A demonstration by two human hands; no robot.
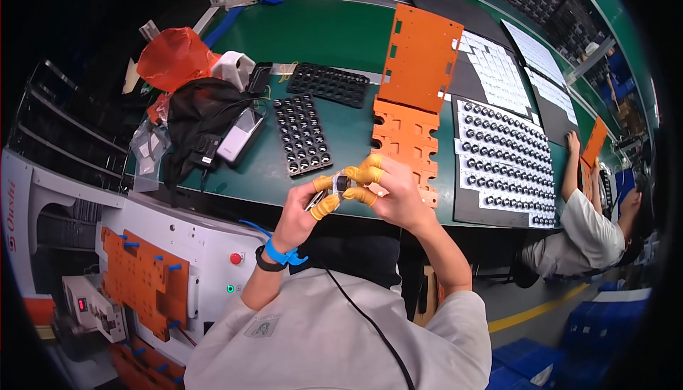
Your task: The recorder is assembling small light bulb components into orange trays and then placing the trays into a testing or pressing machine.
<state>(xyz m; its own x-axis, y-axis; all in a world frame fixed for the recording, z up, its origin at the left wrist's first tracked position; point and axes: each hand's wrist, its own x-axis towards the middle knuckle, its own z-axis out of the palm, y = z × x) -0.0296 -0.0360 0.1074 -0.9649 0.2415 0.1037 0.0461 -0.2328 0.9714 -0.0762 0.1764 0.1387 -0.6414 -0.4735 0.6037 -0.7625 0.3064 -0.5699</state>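
My left hand (304,211) and my right hand (388,187) meet above the near edge of the green table (341,34). Both wear yellow finger cots. Between their fingertips they pinch a small dark part (341,183), and a thin metal tool, perhaps tweezers (316,199), lies in my left hand. A blue wrist strap (279,255) circles my left wrist. Just beyond the hands lies an orange slotted plate (405,141).
Two black trays of small round parts (302,134) (329,84) sit left of centre. A larger orange plate (420,55) leans behind. White sheets with rows of dark parts (505,155) fill the right. A black bag (196,123) and red bag (174,55) lie left. Another person (583,226) works at right.
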